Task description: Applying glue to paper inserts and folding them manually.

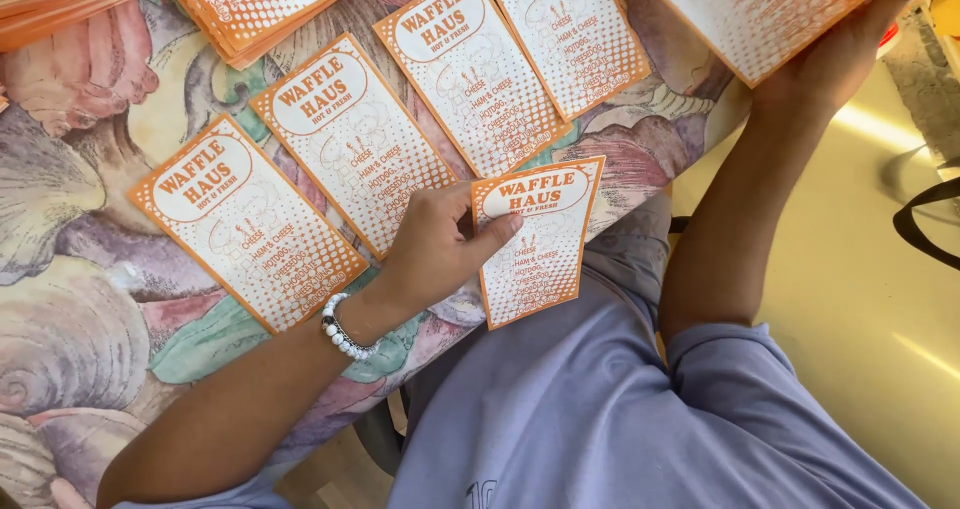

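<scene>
Left hand (435, 244): one orange-and-white printed paper card (532, 239) is pinched at the tabletop (70, 319) edge (overhanging, thumb on top) | right hand (835, 54): closed on a card stack (760, 9), kept aloft | four cards (355, 134) laid in a row.

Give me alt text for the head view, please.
The left hand pinches an orange-and-white card at the table edge, beside four similar cards laid in a row on a seashell-print tablecloth. The right hand holds a stack of cards at upper right.
</scene>
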